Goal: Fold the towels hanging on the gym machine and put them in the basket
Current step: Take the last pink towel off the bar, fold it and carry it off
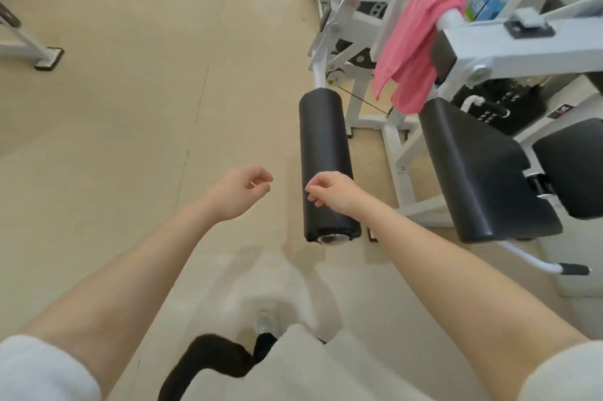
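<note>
A plain pink towel (pixel 414 41) is being shown draped over a white-painted machine frame (pixel 522 54); black padding is being seen on the roller (pixel 326 159) and the seat (pixel 483 169), while pale beige is being displayed by the floor (pixel 130 107)

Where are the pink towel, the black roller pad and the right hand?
pink towel (pixel 416 45), head view, middle of the hanging cloth.
black roller pad (pixel 326 146), head view, its upper side.
right hand (pixel 332 190), head view, back of the hand.
</note>
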`<control>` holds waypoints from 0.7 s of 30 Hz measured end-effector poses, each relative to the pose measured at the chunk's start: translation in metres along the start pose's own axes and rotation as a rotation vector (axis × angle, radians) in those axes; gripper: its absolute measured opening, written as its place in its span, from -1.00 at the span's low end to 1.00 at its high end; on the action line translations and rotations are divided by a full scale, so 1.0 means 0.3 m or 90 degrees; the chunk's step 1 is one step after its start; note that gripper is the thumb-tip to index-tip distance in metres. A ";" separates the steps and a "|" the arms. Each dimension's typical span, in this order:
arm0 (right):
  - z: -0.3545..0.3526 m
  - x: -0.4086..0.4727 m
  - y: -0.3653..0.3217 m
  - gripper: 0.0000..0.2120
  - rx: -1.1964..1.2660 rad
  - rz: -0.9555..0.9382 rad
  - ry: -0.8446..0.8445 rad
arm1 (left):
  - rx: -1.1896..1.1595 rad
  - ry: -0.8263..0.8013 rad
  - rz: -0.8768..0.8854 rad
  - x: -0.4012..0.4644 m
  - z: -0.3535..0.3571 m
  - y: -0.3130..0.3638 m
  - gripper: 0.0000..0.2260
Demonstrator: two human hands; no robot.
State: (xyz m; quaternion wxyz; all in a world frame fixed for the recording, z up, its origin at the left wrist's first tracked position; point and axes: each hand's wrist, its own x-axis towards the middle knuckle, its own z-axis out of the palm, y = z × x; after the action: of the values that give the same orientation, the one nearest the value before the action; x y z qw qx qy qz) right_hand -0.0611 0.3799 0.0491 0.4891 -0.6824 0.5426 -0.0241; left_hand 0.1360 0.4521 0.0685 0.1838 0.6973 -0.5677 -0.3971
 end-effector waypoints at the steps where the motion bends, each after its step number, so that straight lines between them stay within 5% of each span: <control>1: -0.016 0.041 -0.016 -0.84 0.009 0.005 0.002 | -0.001 0.001 0.003 0.058 -0.032 -0.006 -0.80; 16: -0.316 0.793 -0.387 -0.82 0.305 0.147 0.266 | 0.046 -0.134 0.201 1.049 -0.594 -0.006 -0.84; 21: -0.438 0.901 -0.464 -0.80 0.177 0.194 0.385 | 0.116 -0.243 0.298 1.326 -0.665 0.158 -0.81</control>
State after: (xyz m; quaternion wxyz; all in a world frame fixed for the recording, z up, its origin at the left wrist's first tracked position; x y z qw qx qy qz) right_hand 0.0754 0.0796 0.0794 0.3926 -0.4829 0.7496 -0.2252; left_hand 0.2734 0.0265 0.0879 0.0975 0.4742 -0.7702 -0.4152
